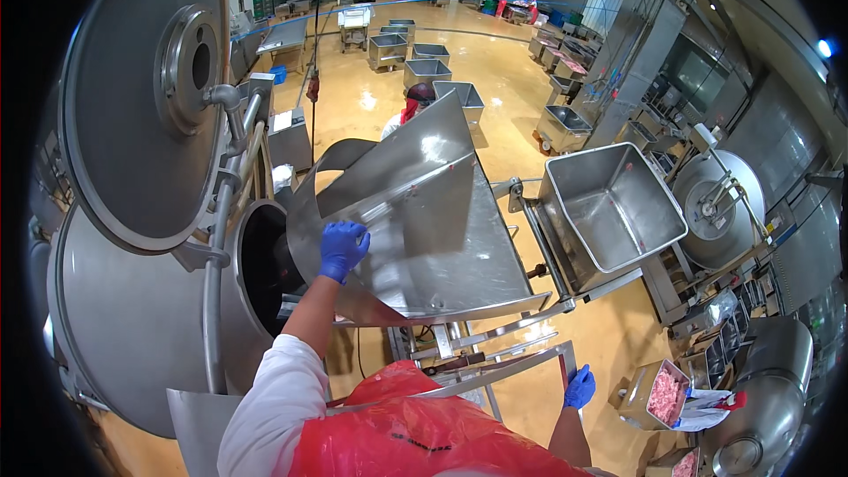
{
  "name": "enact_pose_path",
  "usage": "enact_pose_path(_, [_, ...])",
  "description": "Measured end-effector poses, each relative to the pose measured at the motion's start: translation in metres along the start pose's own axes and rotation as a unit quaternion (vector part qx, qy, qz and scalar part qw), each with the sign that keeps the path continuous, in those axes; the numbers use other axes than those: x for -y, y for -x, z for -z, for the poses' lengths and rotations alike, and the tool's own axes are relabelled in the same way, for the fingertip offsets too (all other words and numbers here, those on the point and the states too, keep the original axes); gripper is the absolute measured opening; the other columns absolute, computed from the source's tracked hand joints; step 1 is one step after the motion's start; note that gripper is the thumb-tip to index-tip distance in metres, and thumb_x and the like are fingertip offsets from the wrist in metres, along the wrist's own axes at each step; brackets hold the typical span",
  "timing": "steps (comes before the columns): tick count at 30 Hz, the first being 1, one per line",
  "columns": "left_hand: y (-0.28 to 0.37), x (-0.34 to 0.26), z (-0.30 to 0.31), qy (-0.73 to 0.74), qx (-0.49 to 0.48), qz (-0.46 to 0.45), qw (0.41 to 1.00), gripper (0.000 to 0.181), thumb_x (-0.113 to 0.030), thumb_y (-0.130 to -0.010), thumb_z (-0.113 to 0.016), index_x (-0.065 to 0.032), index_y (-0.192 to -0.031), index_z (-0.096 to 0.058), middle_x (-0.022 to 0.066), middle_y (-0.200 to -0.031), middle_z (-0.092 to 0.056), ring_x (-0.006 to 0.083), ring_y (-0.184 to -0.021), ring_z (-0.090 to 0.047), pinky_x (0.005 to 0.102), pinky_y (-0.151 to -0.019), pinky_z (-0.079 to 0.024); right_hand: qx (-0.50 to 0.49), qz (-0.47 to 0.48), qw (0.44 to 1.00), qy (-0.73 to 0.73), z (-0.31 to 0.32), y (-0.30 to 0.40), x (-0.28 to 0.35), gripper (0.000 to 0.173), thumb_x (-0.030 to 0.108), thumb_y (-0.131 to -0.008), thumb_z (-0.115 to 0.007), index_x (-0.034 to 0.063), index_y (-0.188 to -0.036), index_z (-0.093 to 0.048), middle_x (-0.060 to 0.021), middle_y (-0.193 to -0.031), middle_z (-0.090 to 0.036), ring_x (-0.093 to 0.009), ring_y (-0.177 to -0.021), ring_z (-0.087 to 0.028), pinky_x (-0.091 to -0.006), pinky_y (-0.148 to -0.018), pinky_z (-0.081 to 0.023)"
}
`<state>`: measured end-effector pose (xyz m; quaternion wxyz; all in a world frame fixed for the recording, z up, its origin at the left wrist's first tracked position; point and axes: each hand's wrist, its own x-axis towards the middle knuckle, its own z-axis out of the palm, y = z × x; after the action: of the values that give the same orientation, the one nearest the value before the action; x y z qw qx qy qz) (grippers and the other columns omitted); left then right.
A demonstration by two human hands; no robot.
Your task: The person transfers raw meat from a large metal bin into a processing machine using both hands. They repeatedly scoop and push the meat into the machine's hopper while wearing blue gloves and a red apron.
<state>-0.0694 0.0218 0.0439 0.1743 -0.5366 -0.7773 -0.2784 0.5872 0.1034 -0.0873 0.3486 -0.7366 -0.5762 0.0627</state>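
Observation:
My left hand (343, 250), in a blue glove with its fingers curled, is at the curved lip of a large stainless steel chute (424, 212); whether it grips the metal cannot be told. The chute's narrow end meets the dark round mouth (262, 265) of a big steel drum (146, 318). My right hand (580, 387), also blue-gloved, is closed around the corner end of a metal rail (567, 361) at my right side. A steel tub (613, 212) with bare inner walls rests tilted on a lifting frame (544, 245) right of the chute.
The drum's round lid (142, 99) stands raised at left. Beyond the chute a person (417, 103) in a red and dark head covering is partly hidden. Wheeled steel tubs (427, 71) stand on the yellow floor. At lower right, another person (709, 409) is beside a tub of pink meat (664, 395).

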Motion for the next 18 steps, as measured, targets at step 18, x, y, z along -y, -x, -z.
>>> enact_pose_path(18, [-0.001,0.003,-0.004,0.034,-0.034,-0.004,0.999,0.008,-0.021,-0.079,-0.066,-0.0141,-0.079,-0.069,0.0051,-0.076,-0.066,0.0254,-0.075,-0.063,0.0406,-0.074,-0.045,0.055,-0.056,0.995,0.064,0.004,0.001,0.008,0.055,0.049,-0.095,-0.05,0.0002,-0.078,-0.069,-0.0217,-0.078,-0.067,-0.04,-0.073,-0.064,-0.0475,-0.066,-0.047])
